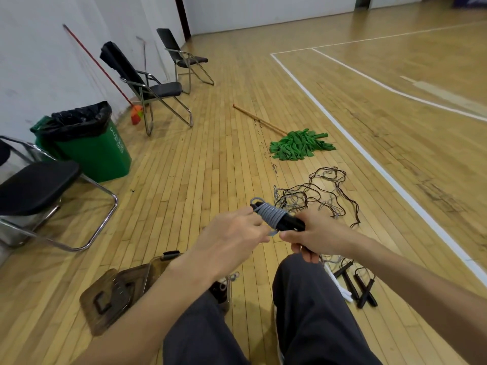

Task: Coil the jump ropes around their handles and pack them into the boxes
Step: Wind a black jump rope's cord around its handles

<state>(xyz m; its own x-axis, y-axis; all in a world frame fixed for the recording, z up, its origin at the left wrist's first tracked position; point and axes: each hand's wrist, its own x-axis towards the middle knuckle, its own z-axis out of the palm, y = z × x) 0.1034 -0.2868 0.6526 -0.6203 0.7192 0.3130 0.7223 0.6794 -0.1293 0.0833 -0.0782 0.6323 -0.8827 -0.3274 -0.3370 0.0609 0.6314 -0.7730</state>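
Head view, looking down over both knees in dark trousers.

- Left hand (232, 233): fingers curled, pinching the grey rope (272, 215) at the near-left end of the bundle.
- Right hand (320, 233): closed round the other end of the black handles (291, 223), thumb lying along them. A short grey tail sticks out between the two hands.
- Rope is a braided cord, matt, wound in tight side-by-side turns round the smooth, glossy handles. One small loop stands free at the far tip. The bundle is held in the air above the floor (205, 164), in front of the knees.
- Tangle of loose ropes (325, 192): thin dark and grey cords in open loops, on the boards just beyond the hands.
- Spare handles (362, 288): black sticks, crossed, on the floor right of the right knee.
- Box (116, 293): brown, translucent, hard plastic, at lower left, partly hidden by the left forearm.
- Floor is narrow varnished planks with scuffs. A white court line (369, 159) runs along the right.
- Open boards lie ahead up to a green strip mop (300, 144). The left side is crowded by a green bin (89, 151) with a black liner and by steel-tube chairs (39, 185).
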